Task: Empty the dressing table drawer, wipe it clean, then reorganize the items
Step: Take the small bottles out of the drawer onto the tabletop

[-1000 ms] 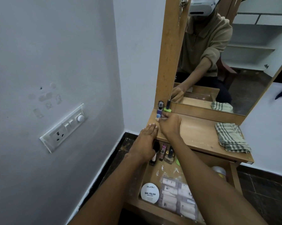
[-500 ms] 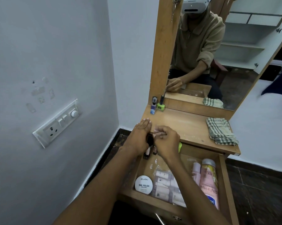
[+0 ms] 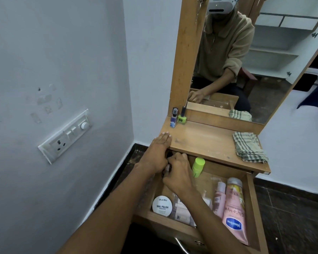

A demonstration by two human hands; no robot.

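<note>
The wooden drawer (image 3: 253,208) stands pulled out under the dressing table top (image 3: 205,142). My right hand (image 3: 178,175) is at the drawer's back left corner, fingers curled around a small nail polish bottle (image 3: 167,168) that is mostly hidden. My left hand (image 3: 157,153) lies flat on the table's front left edge and holds nothing. In the drawer lie a white nail polish wipes tin (image 3: 162,206), a clear pouch of sachets (image 3: 182,209), a pink Vaseline tube (image 3: 234,211), a smaller pink tube (image 3: 219,197) and a green bottle (image 3: 198,166). A blue spray bottle (image 3: 174,118) and green nail polish (image 3: 182,116) stand at the top's back left.
A folded checked cloth (image 3: 249,147) lies at the right end of the table top. The mirror (image 3: 246,61) rises behind it. The wall with a switch panel (image 3: 64,136) is close on the left. A metal handle (image 3: 180,244) sticks out of the drawer front.
My right hand came back from the table top's back left corner, down into the drawer's back left corner. The left hand stayed on the table edge. The view tilted down.
</note>
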